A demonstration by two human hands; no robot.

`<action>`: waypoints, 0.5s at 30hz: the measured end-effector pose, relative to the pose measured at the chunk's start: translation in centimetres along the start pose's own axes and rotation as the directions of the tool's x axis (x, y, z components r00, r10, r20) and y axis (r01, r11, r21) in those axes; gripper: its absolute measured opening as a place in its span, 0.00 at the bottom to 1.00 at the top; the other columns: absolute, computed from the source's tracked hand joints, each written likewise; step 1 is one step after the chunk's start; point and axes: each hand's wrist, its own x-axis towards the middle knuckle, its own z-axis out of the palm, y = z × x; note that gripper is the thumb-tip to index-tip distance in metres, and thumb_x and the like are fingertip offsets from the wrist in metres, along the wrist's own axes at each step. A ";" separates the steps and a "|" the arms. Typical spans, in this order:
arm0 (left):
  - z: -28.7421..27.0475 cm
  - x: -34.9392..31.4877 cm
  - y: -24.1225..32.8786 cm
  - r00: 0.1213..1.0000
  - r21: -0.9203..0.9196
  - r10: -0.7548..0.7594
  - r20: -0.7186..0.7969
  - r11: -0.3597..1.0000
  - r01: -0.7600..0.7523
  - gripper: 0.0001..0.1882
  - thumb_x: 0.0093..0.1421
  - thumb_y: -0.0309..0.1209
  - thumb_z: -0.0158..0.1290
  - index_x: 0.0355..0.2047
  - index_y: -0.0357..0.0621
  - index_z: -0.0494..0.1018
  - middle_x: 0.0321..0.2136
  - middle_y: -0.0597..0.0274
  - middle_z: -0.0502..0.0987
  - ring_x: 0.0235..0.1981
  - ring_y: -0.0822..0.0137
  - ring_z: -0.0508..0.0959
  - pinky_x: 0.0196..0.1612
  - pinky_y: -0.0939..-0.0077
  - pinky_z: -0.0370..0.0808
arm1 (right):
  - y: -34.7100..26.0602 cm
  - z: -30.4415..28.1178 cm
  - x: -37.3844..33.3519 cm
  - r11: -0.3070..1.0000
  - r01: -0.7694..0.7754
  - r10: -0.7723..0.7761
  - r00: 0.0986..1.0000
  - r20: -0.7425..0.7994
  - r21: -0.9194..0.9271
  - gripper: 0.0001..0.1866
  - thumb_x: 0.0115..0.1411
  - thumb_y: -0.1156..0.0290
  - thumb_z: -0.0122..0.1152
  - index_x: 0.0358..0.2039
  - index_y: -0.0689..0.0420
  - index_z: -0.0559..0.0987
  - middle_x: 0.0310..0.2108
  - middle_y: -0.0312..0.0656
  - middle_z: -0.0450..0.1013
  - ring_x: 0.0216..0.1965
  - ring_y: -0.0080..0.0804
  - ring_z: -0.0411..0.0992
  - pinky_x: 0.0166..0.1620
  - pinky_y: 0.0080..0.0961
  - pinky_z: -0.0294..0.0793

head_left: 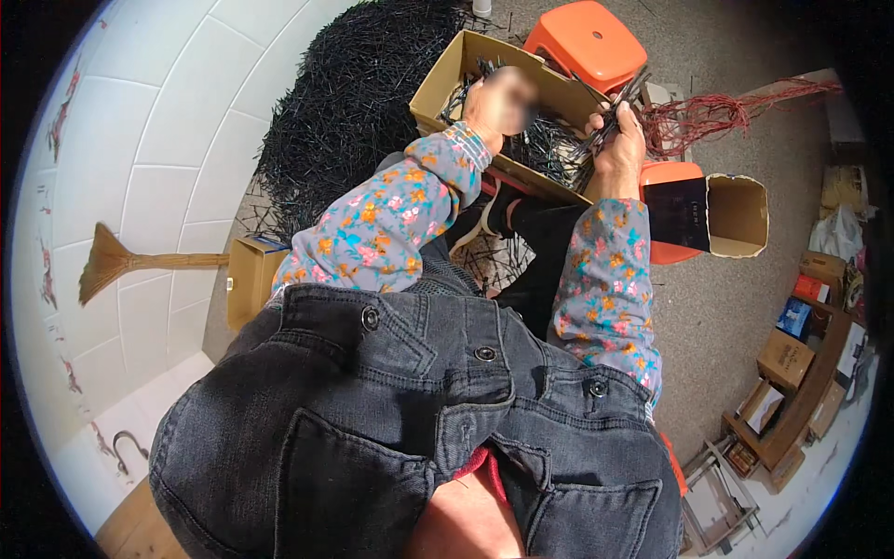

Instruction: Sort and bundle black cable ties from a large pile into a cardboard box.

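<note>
My right hand [619,149] is closed around a bunch of thin black strips [610,116], which stick out past the fingers over the box's right end. Inside the long cardboard box [453,70], more thin dark strips [540,154] lie loose in a tangle. Over the left part of that box reaches my left hand [494,107], close to the strips. A blur covers much of this hand, so its fingers and anything in them cannot be made out. Both forearms wear flowered sleeves.
A large heap of black strips [345,102] lies left of the box. Orange stools [587,42] stand behind and to the right, one under an open carton [738,214]. Red strands [708,121] trail rightward. A broom [121,261] and small carton [244,284] are left; shelves [792,401] stand right.
</note>
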 end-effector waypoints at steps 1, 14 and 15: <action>-0.4 -0.3 -0.3 0.998 0.016 -0.055 0.027 0.998 0.055 0.13 0.59 0.41 0.50 0.24 0.48 0.66 0.11 0.76 0.58 0.11 0.80 0.58 0.12 0.85 0.53 | 0.0 0.3 -0.2 1.000 -0.002 0.002 1.000 -0.001 -0.001 0.11 0.62 0.65 0.48 0.39 0.57 0.71 0.28 0.40 0.69 0.23 0.28 0.65 0.25 0.26 0.64; -0.3 -3.3 -2.7 0.866 0.291 -0.438 0.242 0.884 0.366 0.11 0.61 0.38 0.48 0.35 0.45 0.70 0.09 0.78 0.52 0.09 0.82 0.54 0.11 0.86 0.50 | -0.8 2.2 -1.7 0.988 -0.044 -0.012 0.930 0.366 0.145 0.12 0.61 0.65 0.49 0.41 0.59 0.70 0.28 0.40 0.69 0.24 0.29 0.65 0.25 0.22 0.66; -0.3 -3.3 -2.7 0.856 0.263 -0.446 0.262 0.886 0.381 0.10 0.61 0.38 0.47 0.36 0.45 0.70 0.09 0.78 0.52 0.09 0.82 0.53 0.10 0.86 0.50 | -0.8 2.3 -1.8 0.994 -0.030 -0.010 0.929 0.371 0.103 0.12 0.61 0.65 0.49 0.41 0.60 0.70 0.28 0.40 0.69 0.24 0.28 0.65 0.25 0.21 0.66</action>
